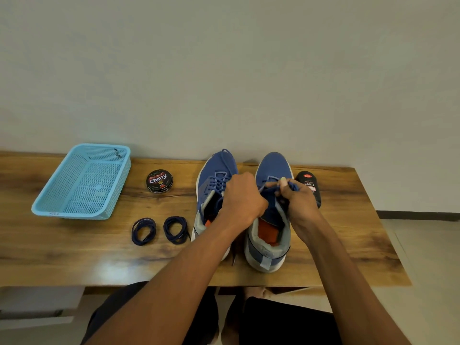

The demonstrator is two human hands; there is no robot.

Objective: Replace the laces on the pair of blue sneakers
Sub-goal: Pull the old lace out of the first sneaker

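sneakers: we see the left sneaker and right sneaker side by side at the table's far edge, toes to the wall
left hand: curled on the right sneaker's tongue, grip unclear to us
right hand: pinches the blue lace above the right sneaker
spare laces: two dark coils left of the sneakers, nearer the front edge
basket: far left corner

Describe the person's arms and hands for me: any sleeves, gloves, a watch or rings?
Both forearms are bare right up to the frame edge: no sleeves, gloves, watch or bracelet in view. The left hand and right hand show no rings that I can make out. One right-hand fingernail looks pale, possibly painted or taped.
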